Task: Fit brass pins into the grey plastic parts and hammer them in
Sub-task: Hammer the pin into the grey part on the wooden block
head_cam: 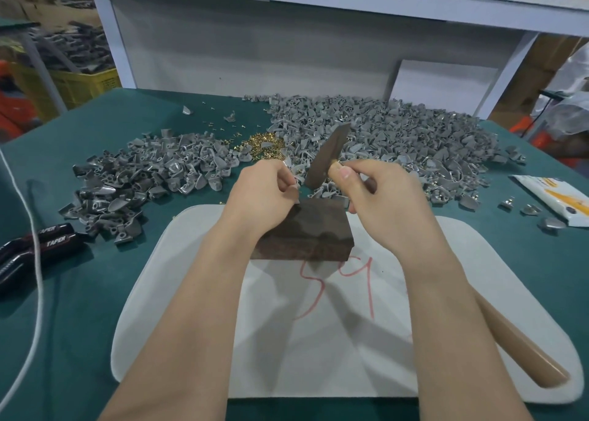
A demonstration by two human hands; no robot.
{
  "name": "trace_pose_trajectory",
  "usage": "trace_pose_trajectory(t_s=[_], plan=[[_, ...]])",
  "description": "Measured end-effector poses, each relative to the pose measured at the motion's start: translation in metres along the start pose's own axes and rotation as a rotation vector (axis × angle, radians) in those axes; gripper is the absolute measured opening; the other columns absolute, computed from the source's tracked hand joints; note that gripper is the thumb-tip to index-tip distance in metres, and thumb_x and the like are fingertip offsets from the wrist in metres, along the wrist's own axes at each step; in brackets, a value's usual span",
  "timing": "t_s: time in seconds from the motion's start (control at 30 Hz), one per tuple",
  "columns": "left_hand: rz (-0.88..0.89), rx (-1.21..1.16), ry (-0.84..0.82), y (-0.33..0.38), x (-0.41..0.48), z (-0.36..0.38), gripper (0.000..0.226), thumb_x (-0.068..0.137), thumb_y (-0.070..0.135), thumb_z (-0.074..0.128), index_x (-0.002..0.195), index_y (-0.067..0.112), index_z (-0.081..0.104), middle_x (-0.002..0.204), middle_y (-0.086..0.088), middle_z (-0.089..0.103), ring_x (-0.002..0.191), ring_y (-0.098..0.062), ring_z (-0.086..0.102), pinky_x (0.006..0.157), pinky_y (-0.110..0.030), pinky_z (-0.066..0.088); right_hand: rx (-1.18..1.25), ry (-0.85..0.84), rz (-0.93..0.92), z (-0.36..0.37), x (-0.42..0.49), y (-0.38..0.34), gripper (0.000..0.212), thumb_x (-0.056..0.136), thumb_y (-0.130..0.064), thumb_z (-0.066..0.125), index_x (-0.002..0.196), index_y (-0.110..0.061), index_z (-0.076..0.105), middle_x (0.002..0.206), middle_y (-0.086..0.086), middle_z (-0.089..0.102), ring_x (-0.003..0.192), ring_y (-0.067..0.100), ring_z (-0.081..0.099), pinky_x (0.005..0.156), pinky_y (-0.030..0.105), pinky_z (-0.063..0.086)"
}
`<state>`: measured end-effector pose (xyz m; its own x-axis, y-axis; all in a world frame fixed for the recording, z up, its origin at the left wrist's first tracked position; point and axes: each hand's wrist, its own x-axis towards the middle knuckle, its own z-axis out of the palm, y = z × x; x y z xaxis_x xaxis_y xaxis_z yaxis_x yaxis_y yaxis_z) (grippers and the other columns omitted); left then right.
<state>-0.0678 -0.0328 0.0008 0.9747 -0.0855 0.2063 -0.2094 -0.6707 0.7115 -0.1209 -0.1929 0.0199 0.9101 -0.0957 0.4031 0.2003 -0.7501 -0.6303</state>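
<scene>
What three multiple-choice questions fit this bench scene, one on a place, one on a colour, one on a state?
1. Where does the pile of brass pins lie?
A. between the two grey heaps
B. in a bowl
C. inside a box

2. What colour is the writing on the pad?
A. blue
B. red
C. black

3. What is the right hand doing?
A. resting flat and open
B. gripping the hammer near its head
C. holding scissors

Answers:
1 A, the pins gleam in the gap between the heaps.
2 B, red strokes run across the white pad.
3 B, its fingers curl round the handle just below the head.
</scene>
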Motion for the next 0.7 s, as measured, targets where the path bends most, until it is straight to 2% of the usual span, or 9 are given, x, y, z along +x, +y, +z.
trace_pose_trajectory(t_s=[0.13,0.27,0.37,0.5,0.57,0.7], plan=[[0.003,0.004,0.006,-0.002,0.001,0.000,0.009,0.087,0.019,0.063,0.080,0.024,0.060,0.072,0.014,0.058,0.073,-0.011,0.057,0.071,-0.023,0.043,-0.014,0.001,-0.001,0.002,-0.002,-0.004,0.027,0.095,-0.045,0.047,0.100,-0.032,0.070,0.062,-0.008,0.055,0.078,0.019,0.060,0.075,0.030,0.046],[-0.009,0.007,0.007,-0.004,0.001,0.000,0.011,0.086,0.018,0.064,0.079,0.025,0.059,0.072,0.013,0.057,0.073,-0.011,0.057,0.070,-0.023,0.042,-0.072,-0.025,-0.015,0.007,-0.001,-0.006,0.029,0.097,-0.043,0.045,0.095,-0.027,0.070,0.057,-0.004,0.053,0.073,0.021,0.057,0.070,0.032,0.042],[-0.014,0.009,0.007,-0.005,0.001,0.000,0.013,0.086,0.019,0.064,0.076,0.026,0.058,0.072,0.012,0.058,0.070,-0.007,0.055,0.069,-0.024,0.041,-0.132,-0.090,0.001,0.009,-0.002,-0.005,0.029,0.096,-0.043,0.046,0.094,-0.025,0.069,0.062,-0.001,0.057,0.076,0.026,0.060,0.070,0.033,0.047],[0.009,0.050,-0.003,-0.004,0.002,-0.001,0.010,0.088,0.021,0.062,0.080,0.025,0.059,0.074,0.012,0.058,0.075,-0.012,0.057,0.070,-0.024,0.043,-0.049,0.090,-0.017,-0.003,0.003,-0.003,0.027,0.097,-0.041,0.047,0.106,-0.030,0.070,0.061,-0.011,0.049,0.071,0.019,0.055,0.067,0.028,0.040],[0.011,0.049,0.002,-0.003,0.002,-0.001,0.007,0.087,0.020,0.062,0.081,0.023,0.060,0.073,0.013,0.057,0.074,-0.011,0.057,0.069,-0.023,0.042,-0.043,0.119,-0.030,-0.005,0.004,-0.003,0.026,0.097,-0.039,0.048,0.107,-0.030,0.070,0.069,-0.007,0.058,0.075,0.017,0.058,0.070,0.028,0.043],[-0.014,0.001,0.024,-0.001,0.001,0.001,0.004,0.084,0.018,0.064,0.083,0.022,0.063,0.071,0.013,0.057,0.068,-0.004,0.054,0.068,-0.023,0.040,-0.055,0.015,-0.002,0.004,-0.001,-0.005,0.026,0.095,-0.043,0.048,0.102,-0.031,0.070,0.077,0.000,0.068,0.081,0.023,0.061,0.079,0.034,0.049]])
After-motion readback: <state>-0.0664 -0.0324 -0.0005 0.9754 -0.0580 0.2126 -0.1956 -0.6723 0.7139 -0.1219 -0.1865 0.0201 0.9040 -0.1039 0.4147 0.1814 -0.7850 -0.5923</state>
